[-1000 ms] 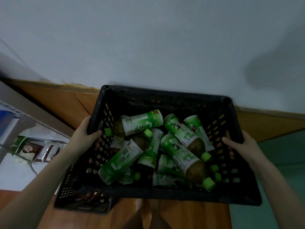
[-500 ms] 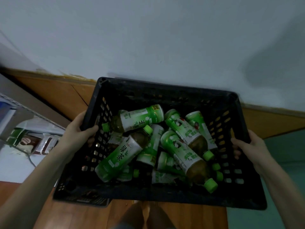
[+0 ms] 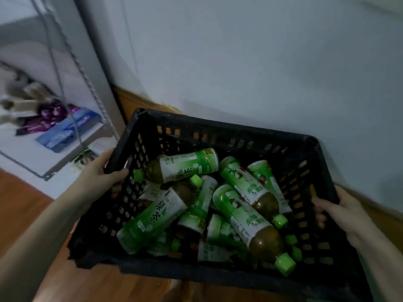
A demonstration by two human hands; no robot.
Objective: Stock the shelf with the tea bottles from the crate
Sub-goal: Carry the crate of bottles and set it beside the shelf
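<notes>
Green-labelled tea bottles (image 3: 246,216) heaped in black crate (image 3: 218,131)

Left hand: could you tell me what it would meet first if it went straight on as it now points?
The left hand points up-right into the crate and grips its left wall, which comes first. Just beyond, probably the green cap of the top tea bottle; depth is unclear.

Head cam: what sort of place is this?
Likely a small shop or stockroom. A wire shelf holds packaged goods, and the left hand and right hand grip a crate piled with identical tea bottles. Plain wall, wood floor.
</notes>
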